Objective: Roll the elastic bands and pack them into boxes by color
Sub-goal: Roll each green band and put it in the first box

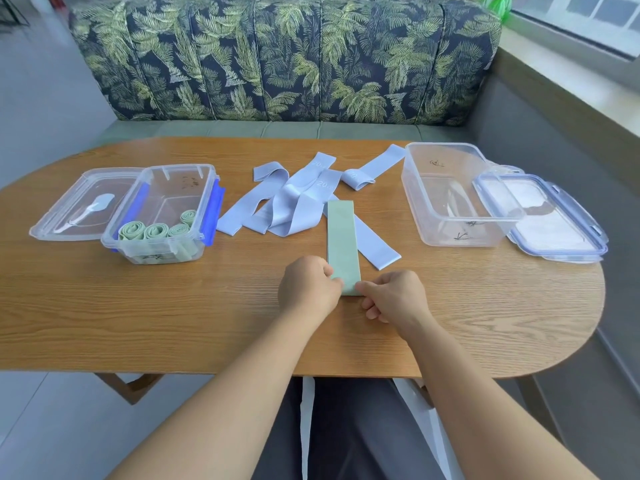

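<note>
Dead centre: pale green band (341, 237), flat, running straight away, near end pinched by left hand (306, 289) and right hand (394, 299). Just behind and touching it, loose tangle of lilac-blue bands (294, 206), unrolled, one strip passing under it. Left of it, open clear box (173, 183) holding four rolled green bands (156, 231). Right of it, second clear box (446, 188), open.

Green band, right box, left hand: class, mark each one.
green band (341, 233): head view, flat middle.
right box (450, 233): head view, front wall.
left hand (306, 289): head view, back of hand.
</note>
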`<act>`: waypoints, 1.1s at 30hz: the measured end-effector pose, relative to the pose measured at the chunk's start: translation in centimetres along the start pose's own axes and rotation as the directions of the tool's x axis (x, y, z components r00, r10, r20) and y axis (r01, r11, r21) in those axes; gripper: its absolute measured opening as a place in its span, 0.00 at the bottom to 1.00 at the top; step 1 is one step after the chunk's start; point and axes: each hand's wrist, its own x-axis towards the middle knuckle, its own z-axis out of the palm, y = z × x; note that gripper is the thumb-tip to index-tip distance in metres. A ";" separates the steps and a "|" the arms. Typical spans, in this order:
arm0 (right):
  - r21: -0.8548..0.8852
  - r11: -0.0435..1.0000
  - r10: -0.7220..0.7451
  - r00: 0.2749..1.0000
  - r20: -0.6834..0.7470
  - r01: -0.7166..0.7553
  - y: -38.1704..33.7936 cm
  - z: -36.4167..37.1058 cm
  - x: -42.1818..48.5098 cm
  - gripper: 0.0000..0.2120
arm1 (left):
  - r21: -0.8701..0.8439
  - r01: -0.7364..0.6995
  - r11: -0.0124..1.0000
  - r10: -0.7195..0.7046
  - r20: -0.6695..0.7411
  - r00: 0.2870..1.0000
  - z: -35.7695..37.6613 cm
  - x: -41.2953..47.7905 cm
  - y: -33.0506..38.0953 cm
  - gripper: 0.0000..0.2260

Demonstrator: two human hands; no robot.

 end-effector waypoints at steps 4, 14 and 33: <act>0.029 1.000 -0.004 1.000 -0.005 0.004 0.0 0.1 0.1 0.10 | -0.172 0.019 0.985 -0.023 -0.020 1.000 0.1 0.1 -0.4 0.05; -0.046 0.999 -0.016 1.000 0.019 0.016 -0.2 -0.1 0.5 0.12 | -0.219 0.115 0.969 -0.113 0.026 0.993 0.1 1.2 -0.4 0.08; -0.154 0.987 0.054 0.999 0.000 -0.053 -1.8 0.0 1.2 0.14 | -0.002 -0.217 0.976 0.217 -0.013 0.976 0.5 0.2 -1.9 0.04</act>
